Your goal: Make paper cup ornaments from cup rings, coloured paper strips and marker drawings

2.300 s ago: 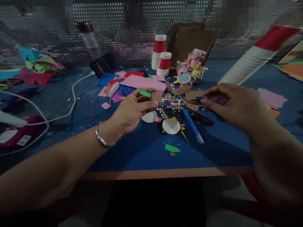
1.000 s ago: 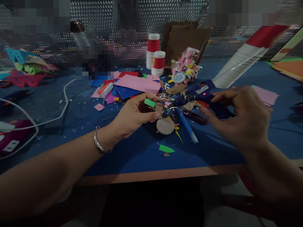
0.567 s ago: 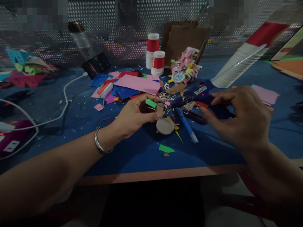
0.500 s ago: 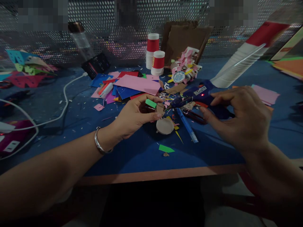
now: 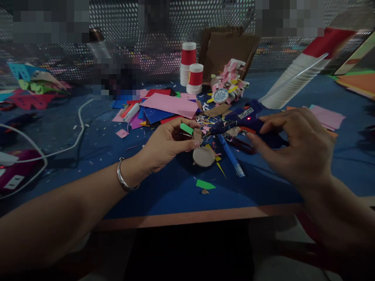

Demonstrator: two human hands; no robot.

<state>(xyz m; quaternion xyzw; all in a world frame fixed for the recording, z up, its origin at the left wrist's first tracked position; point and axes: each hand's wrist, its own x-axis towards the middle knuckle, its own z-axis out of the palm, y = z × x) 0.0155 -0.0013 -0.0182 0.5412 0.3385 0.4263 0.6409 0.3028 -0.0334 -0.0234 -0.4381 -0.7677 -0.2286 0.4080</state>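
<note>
My left hand (image 5: 166,144) is closed in a pinch on a small craft piece: a brown cardboard bit (image 5: 198,135) with a green paper strip (image 5: 186,128) on it. My right hand (image 5: 295,146) is wrapped round a blue hot glue gun (image 5: 244,119) with a red light lit. The gun's nozzle points left and sits right at the brown bit. A round cardboard disc (image 5: 203,156) lies on the blue table (image 5: 164,187) just below the pinched piece.
Coloured paper sheets (image 5: 171,104), scraps, a blue pen (image 5: 232,156), red-handled scissors (image 5: 240,143), two red-and-white cup stacks (image 5: 191,68), a lying cup stack (image 5: 299,78) and a brown cardboard box (image 5: 228,50) crowd the table. White cables (image 5: 79,125) run at the left. A perforated metal screen stands behind.
My right hand took up the glue gun from the table and brought its nozzle left to the brown piece. My left hand kept its pinch almost still.
</note>
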